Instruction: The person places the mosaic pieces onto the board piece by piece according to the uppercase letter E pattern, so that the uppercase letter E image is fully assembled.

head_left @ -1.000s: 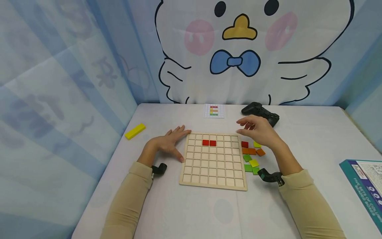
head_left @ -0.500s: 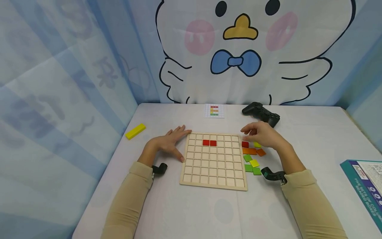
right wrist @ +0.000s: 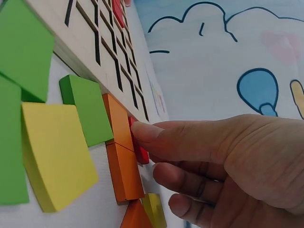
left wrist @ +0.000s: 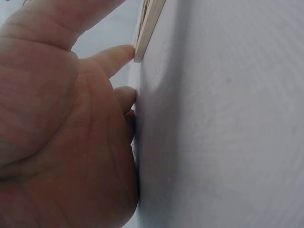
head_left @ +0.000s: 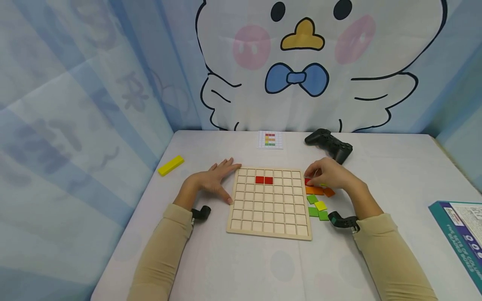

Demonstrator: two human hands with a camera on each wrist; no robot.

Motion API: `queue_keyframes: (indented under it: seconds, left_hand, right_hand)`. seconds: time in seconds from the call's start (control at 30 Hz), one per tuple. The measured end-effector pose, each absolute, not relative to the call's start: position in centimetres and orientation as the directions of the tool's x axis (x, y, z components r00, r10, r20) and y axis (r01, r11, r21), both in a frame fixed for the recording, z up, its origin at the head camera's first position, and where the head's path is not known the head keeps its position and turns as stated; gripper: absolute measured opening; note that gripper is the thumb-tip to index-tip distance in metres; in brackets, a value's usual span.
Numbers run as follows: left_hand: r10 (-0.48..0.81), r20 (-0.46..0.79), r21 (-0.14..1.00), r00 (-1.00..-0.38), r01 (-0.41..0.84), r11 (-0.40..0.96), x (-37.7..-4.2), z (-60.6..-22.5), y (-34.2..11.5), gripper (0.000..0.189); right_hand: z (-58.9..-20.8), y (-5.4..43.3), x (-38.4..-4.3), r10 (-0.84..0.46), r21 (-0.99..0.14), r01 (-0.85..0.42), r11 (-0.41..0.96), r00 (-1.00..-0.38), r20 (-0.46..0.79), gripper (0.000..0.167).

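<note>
My left hand (head_left: pixel 214 179) lies with spread fingers at the left side of a wooden grid board (head_left: pixel 269 209); its thumb and a fingertip touch the edge. Two red square tiles (head_left: pixel 260 179) sit side by side in cells near the board's top. Beyond the board's right edge, my right hand (head_left: pixel 332 173) has its thumb and curled fingers at a loose red tile (right wrist: pixel 140 148), pinching it; the index fingertip is hidden in the right wrist view. Orange tiles (head_left: pixel 314 190), green tiles (head_left: pixel 313 212) and a yellow tile (head_left: pixel 320 205) lie just below that hand.
A small pattern card (head_left: pixel 270 140) lies behind the board, with a black game controller (head_left: pixel 328 144) to its right. A yellow block (head_left: pixel 171 165) is at the far left. A teal box (head_left: pixel 457 238) lies at the right edge.
My right hand has come down from above the board's upper right corner onto the loose red tile, its fingers closing in. The left hand has stayed in place.
</note>
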State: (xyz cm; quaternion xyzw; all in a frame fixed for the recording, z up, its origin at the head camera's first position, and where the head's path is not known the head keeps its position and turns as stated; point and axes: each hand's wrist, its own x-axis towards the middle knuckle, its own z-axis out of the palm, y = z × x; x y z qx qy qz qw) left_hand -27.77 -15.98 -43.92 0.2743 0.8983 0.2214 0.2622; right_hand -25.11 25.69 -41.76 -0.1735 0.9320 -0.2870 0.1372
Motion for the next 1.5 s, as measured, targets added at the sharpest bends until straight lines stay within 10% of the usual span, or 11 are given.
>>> queue_keyframes:
  seconds: [1.03, 1.5]
  left_hand:
    - [0.614, -0.354, 0.537, -0.706, 0.384, 0.751, -27.8, -43.8, -16.0, 0.132]
    - [0.615, -0.349, 0.544, -0.707, 0.382, 0.747, -27.7, -43.7, -16.0, 0.131]
  right_hand:
    - [-41.7, 25.3, -25.0, -0.364, -0.572, -0.264, 0.777, -0.929, -0.067, 0.005]
    - [-41.5, 24.2, -24.9, -0.323, -0.718, -0.280, 0.638, -0.943, 0.081, 0.028]
